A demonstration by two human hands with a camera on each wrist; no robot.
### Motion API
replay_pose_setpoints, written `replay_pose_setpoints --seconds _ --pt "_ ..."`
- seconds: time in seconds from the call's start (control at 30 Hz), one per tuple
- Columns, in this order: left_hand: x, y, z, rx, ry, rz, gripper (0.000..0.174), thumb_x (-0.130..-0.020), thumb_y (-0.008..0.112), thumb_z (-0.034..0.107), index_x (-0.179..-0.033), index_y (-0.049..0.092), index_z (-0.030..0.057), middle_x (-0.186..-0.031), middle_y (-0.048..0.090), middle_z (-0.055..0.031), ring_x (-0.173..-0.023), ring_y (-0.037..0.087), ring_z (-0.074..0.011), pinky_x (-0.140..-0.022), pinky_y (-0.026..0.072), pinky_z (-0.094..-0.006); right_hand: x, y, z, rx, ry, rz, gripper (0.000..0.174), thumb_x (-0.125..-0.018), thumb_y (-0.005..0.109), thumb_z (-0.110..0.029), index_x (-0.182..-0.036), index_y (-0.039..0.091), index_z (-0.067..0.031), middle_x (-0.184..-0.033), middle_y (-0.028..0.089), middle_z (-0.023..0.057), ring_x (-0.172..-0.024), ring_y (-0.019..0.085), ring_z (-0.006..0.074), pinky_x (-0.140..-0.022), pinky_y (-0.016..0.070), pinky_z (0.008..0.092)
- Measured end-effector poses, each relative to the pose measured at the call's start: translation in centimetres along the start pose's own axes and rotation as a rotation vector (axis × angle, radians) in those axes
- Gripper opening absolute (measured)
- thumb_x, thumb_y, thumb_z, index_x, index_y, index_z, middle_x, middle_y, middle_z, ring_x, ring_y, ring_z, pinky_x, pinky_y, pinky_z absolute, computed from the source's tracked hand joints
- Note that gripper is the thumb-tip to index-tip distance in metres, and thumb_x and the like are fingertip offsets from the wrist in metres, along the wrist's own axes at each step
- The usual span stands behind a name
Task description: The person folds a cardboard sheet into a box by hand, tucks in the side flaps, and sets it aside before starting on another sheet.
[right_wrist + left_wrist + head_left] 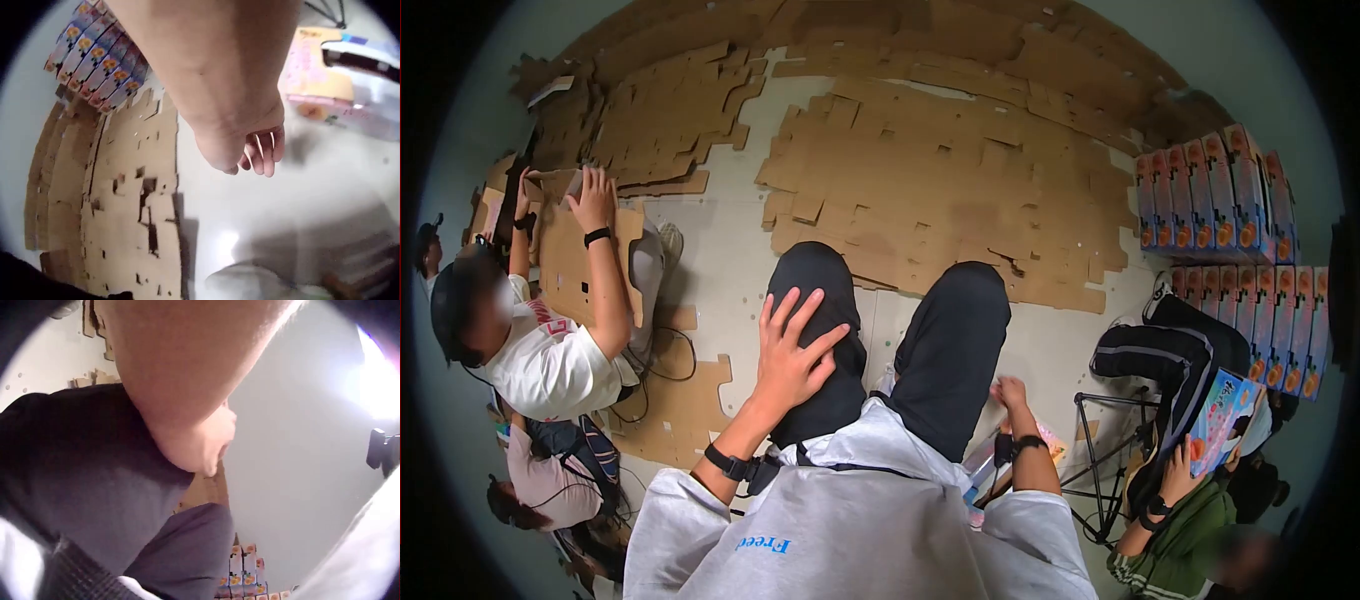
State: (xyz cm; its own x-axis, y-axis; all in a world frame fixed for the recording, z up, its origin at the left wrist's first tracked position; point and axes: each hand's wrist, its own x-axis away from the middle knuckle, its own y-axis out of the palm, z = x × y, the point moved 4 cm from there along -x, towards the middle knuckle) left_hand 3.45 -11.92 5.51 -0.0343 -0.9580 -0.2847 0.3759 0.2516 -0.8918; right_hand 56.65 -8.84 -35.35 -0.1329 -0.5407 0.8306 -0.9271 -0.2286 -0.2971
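Observation:
My left hand point(797, 358) rests on the dark trouser leg over my left knee, its fingers spread. In the left wrist view that hand point(209, 444) is seen from the wrist, with its fingers mostly hidden. Down beside my right thigh hangs my right hand point(1010, 392), loosely bent and holding nothing. The right wrist view shows the same hand point(259, 147) above the pale floor, its fingers hanging down. Close to it stands a printed carton point(315, 72) in pink and yellow with a dark carrying handle.
Flattened cardboard sheets point(940, 180) cover the floor ahead. Printed cartons point(1200, 195) are stacked in rows at the right. A person at the left handles a cardboard piece point(565, 250). Another person at the right holds a printed carton point(1222, 415), near a black metal stand point(1115, 470).

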Motion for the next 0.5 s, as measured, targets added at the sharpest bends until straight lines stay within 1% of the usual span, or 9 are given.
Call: replay_pose_setpoints --seconds 0.03,0.07,0.13,0.2,0.3,0.4,0.43,0.5 --pt "0.2 0.3 -0.3 0.011 -0.001 0.028 0.044 -0.076 0.073 0.012 -0.118 0.079 0.0258 -0.161 0.046 -0.0087 -0.152 0.034 -0.0373 -0.125 0.0227 -0.0649 -0.8 1.3 -3.1 0.043 -0.069 -0.015 0.024 -0.102 0.060 -0.025 -0.101 0.067 -0.0018 -0.076 0.069 0.0079 -0.058 0.064 0.0155 -0.050 0.0497 0.0325" --pt "0.6 0.5 -0.7 0.021 -0.001 0.055 0.045 -0.075 0.071 0.011 -0.116 0.080 0.0248 -0.159 0.049 -0.0091 -0.151 0.036 -0.0376 -0.125 0.0234 -0.0651 -1.1 3.0 -6.5 0.085 -0.139 -0.029 0.026 -0.101 0.061 -0.023 -0.111 0.067 0.0006 -0.075 0.069 0.0099 -0.053 0.060 0.0162 -0.049 0.0468 0.0333" --pt "0.8 0.5 -1.1 0.029 0.008 0.105 0.048 -0.071 0.066 0.009 -0.114 0.081 0.0222 -0.155 0.054 -0.0106 -0.149 0.041 -0.0388 -0.124 0.0246 -0.0662 -1.0 5.4 -12.2 0.111 -0.308 0.056 0.041 -0.103 0.061 -0.023 -0.134 0.062 0.0026 -0.087 0.074 0.0138 -0.069 0.069 0.0205 -0.063 0.0545 0.0330" --pt "1.1 0.4 -1.2 0.034 0.001 0.103 0.048 -0.071 0.065 0.009 -0.114 0.081 0.0223 -0.155 0.054 -0.0115 -0.149 0.040 -0.0395 -0.124 0.0247 -0.0666 -13.0 7.1 -8.1 -0.286 -0.321 -0.086 0.056 -0.102 0.063 -0.020 -0.152 0.048 0.0024 -0.108 0.076 0.0198 -0.092 0.074 0.0278 -0.080 0.0579 0.0338" --pt "1.5 0.0 -1.4 0.026 -0.018 0.106 0.048 -0.071 0.064 0.008 -0.113 0.082 0.0216 -0.154 0.054 -0.0130 -0.149 0.039 -0.0410 -0.124 0.0250 -0.0672 -15.4 11.1 -11.0 -0.296 -0.335 -0.097 0.069 -0.100 0.067 -0.019 -0.159 0.037 0.0010 -0.128 0.071 0.0233 -0.110 0.071 0.0334 -0.092 0.0569 0.0359" --pt "2.0 0.0 -1.5 0.015 -0.029 0.121 0.048 -0.070 0.059 0.007 -0.111 0.082 0.0187 -0.152 0.054 -0.0170 -0.148 0.038 -0.0445 -0.125 0.0231 -0.0666 -18.8 12.6 -10.3 -0.310 -0.148 -0.067 0.076 -0.099 0.069 -0.020 -0.161 0.030 -0.0006 -0.125 0.071 0.0197 -0.100 0.072 0.0327 -0.088 0.0581 0.0370" --pt "2.2 -0.1 -1.6 0.010 -0.029 0.126 0.048 -0.070 0.058 0.007 -0.110 0.083 0.0174 -0.152 0.054 -0.0187 -0.148 0.038 -0.0460 -0.125 0.0221 -0.0661 -16.0 12.0 -12.3 -0.349 -0.119 -0.047 0.069 -0.098 0.070 -0.020 -0.156 0.038 -0.0012 -0.121 0.072 0.0176 -0.098 0.072 0.0321 -0.087 0.0581 0.0385" --pt "2.5 -0.4 -1.7 -0.004 -0.052 0.123 0.049 -0.070 0.058 0.007 -0.110 0.083 0.0174 -0.152 0.054 -0.0191 -0.148 0.038 -0.0463 -0.125 0.0228 -0.0662 -10.0 11.0 -16.7 -0.429 -0.062 -0.005 0.055 -0.097 0.070 -0.020 -0.147 0.053 -0.0023 -0.113 0.074 0.0134 -0.092 0.071 0.0307 -0.086 0.0580 0.0414"
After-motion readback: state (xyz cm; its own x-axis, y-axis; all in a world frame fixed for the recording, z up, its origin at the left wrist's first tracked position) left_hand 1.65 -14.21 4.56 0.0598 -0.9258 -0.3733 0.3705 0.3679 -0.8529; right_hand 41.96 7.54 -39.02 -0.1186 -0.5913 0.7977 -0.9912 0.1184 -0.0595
